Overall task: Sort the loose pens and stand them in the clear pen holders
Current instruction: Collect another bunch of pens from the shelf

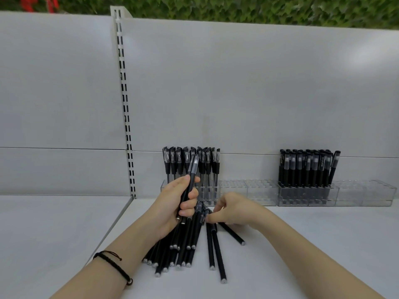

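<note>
My left hand (178, 201) is closed around a few black pens (189, 184), caps tilted up and away. My right hand (234, 209) rests low on the shelf, its fingertips pinching the cap end of a loose pen at the top of the pile of black pens (187, 244). The pile fans out on the white shelf between my forearms. A row of clear pen holders (261, 192) lines the back wall. Its left section holds upright clear-barrel pens (192, 165). Farther right, another section holds upright matte black pens (306, 169).
The white shelf surface (323, 244) spreads right of the pile. A slotted upright rail (126, 108) divides the grey back panel. Green foliage shows above the panel. A black cord bracelet (116, 266) sits on my left wrist.
</note>
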A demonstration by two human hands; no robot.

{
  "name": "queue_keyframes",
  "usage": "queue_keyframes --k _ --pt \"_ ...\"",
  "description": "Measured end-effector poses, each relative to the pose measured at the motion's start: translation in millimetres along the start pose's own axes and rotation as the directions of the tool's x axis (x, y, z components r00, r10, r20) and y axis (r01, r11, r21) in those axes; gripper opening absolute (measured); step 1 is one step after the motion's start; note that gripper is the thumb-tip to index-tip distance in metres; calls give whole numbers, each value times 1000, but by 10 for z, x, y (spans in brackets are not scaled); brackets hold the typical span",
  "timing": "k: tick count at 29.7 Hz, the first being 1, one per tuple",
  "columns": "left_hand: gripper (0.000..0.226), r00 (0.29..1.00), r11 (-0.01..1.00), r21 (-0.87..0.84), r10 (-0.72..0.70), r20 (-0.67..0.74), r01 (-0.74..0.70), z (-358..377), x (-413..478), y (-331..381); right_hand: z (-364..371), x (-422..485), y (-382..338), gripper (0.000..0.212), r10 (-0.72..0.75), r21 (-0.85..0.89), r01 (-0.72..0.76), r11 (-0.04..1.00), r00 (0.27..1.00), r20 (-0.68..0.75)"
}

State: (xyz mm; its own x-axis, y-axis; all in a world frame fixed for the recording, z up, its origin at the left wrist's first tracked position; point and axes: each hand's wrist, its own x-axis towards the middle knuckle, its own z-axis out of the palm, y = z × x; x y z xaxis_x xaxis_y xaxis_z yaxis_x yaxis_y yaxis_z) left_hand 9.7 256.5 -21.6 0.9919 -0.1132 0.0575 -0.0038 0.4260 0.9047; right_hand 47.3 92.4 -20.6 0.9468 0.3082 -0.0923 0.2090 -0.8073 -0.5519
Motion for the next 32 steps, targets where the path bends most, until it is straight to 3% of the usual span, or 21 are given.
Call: queue_keyframes --k 7,9,13,21,26,32 --pt "23 1000 1000 11 -5 -5 5 -2 10 -9 -55 61 94 39 1 -91 -11 996 994 -113" --pt "23 1000 1000 11 -4 -4 4 -3 9 -11 -65 39 111 52 -2 -155 -19 988 991 -134" --pt "24 1000 1000 12 -5 3 5 -14 13 -16 -117 -54 70 70 34 -222 -35 974 999 -7" --pt "23 1000 1000 16 -5 7 4 -24 16 -25 -198 -108 36 31 21 -200 -3 980 996 89" --pt "23 1000 1000 20 -1 2 1 -23 7 -22 -196 -101 48 36 14 -136 -2 991 996 87" --pt "26 1000 1000 11 -16 -6 16 9 6 -16 -263 -102 54 25 -14 182 8 983 999 35"
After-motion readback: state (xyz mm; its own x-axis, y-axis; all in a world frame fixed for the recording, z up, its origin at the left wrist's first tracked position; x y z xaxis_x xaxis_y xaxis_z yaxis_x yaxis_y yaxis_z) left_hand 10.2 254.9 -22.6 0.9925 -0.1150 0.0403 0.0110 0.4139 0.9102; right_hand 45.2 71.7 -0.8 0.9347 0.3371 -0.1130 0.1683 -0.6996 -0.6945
